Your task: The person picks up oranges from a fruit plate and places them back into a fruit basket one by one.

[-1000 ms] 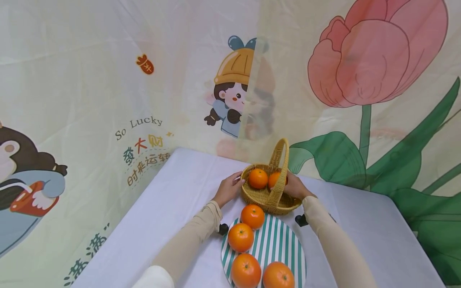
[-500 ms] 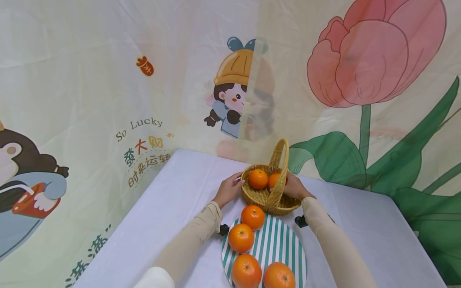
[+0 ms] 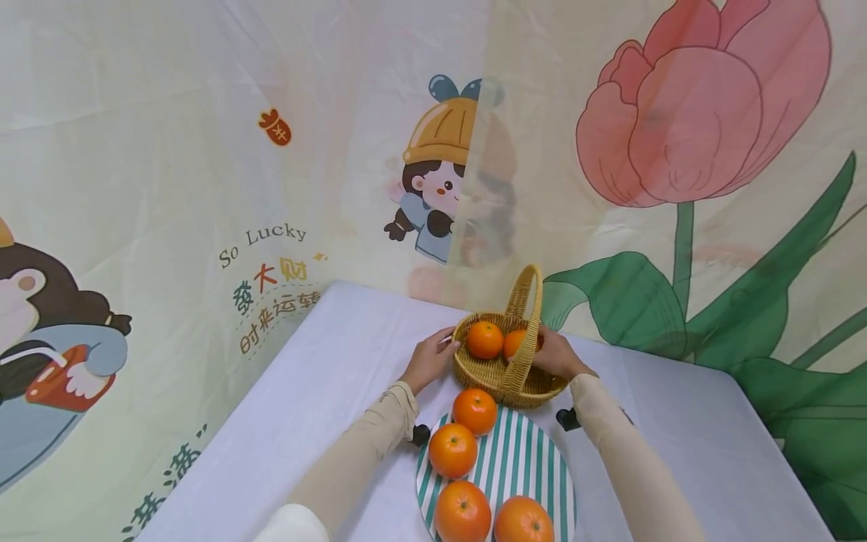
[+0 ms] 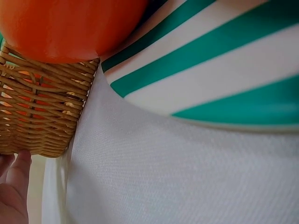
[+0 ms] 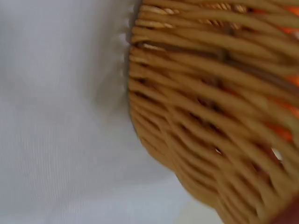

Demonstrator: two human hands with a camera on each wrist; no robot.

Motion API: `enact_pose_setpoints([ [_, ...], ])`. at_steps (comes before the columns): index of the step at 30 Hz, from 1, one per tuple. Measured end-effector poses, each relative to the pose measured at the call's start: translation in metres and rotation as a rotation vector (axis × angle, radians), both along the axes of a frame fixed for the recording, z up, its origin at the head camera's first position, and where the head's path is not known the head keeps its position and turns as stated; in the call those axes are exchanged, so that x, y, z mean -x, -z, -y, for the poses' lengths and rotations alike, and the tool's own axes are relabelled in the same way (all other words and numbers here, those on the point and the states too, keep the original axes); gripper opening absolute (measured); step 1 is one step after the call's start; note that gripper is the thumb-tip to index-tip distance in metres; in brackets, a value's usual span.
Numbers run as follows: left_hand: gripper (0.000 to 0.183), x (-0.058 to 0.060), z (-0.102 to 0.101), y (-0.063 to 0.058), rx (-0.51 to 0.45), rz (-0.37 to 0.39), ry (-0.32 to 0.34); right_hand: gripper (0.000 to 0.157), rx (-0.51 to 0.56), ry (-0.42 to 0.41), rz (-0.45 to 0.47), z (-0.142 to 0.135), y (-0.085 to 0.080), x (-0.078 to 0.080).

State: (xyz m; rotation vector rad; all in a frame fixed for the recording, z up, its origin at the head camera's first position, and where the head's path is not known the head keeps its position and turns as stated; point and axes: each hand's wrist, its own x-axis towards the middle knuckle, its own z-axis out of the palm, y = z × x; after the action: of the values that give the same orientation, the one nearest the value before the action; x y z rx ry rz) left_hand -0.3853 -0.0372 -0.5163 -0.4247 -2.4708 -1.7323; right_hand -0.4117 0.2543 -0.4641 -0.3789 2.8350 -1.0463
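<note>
For the last second neither hand visibly moves, suggesting a pause: an orange [image 3: 512,342] in the basket [image 3: 489,391] sits by the right hand [image 3: 558,357], its grip unclear; the left hand [image 3: 430,359], fingers loosely extended, touches the basket.

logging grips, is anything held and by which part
Right hand seems to grip the right side of an orange in the wicker basket; left hand touches the basket's wall.

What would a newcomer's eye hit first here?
Likely the huge pink tulip on the backdrop, upper right in the head view. Then two oranges in the wicker basket between left hand and right hand, and four more oranges on the striped round plate nearer the camera.
</note>
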Motion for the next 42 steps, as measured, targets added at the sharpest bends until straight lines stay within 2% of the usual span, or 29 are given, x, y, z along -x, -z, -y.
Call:
enact_pose_setpoints([
  [5, 0.047, -0.001, 0.002, 0.002, 0.003, 0.013, 0.0, 0.083, 0.086, 0.004, 0.032, -0.012, -0.013, -0.014],
  [7, 0.047, -0.002, 0.003, 0.002, 0.002, 0.015, 0.0, 0.089, 0.115, 0.01, 0.019, -0.019, -0.016, -0.022],
  [12, 0.045, -0.003, 0.004, 0.002, -0.005, 0.001, 0.003, 0.091, 0.152, 0.036, -0.028, -0.04, -0.021, -0.05],
  [17, 0.045, -0.006, 0.004, 0.002, -0.002, 0.003, -0.002, 0.086, 0.213, 0.01, -0.095, -0.053, -0.025, -0.091],
  [23, 0.046, -0.007, 0.007, 0.001, -0.007, 0.0, -0.008, 0.082, 0.275, -0.026, -0.139, -0.045, -0.021, -0.152],
  [27, 0.046, -0.005, 0.008, -0.002, -0.012, -0.001, -0.016, 0.078, 0.357, -0.008, -0.067, -0.032, -0.006, -0.188],
  [33, 0.046, -0.004, 0.006, -0.006, -0.019, -0.01, -0.005, 0.074, 0.481, 0.049, 0.152, -0.01, 0.012, -0.232],
  [36, 0.046, -0.003, 0.004, -0.005, -0.023, -0.007, 0.003, 0.071, 0.505, 0.072, 0.255, -0.001, 0.015, -0.248],
  [42, 0.045, -0.002, 0.002, -0.003, -0.007, -0.006, 0.011, 0.065, 0.566, 0.0, 0.41, 0.008, 0.021, -0.267],
])
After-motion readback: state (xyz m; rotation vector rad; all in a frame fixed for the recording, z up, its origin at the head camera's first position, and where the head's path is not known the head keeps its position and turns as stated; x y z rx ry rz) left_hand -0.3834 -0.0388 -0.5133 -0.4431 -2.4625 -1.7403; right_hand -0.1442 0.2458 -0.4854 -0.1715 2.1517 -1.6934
